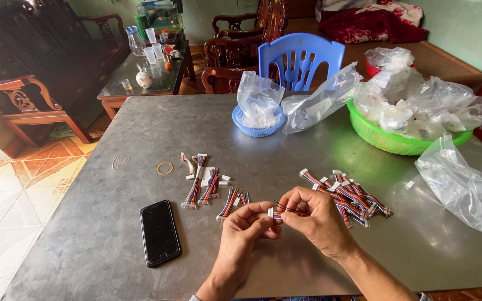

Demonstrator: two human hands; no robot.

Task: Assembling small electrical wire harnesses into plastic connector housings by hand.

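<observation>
A home living room: carved wooden armchairs (231, 56) at twelve o'clock, a glass-topped tea table (140, 83) at eleven, tiled floor (6, 195).

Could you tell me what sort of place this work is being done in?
Probably a home living room used for piecework: carved wooden chairs flank a glass-topped tea table, while both hands, left hand and right hand, pinch a small wire connector over a metal table.
</observation>
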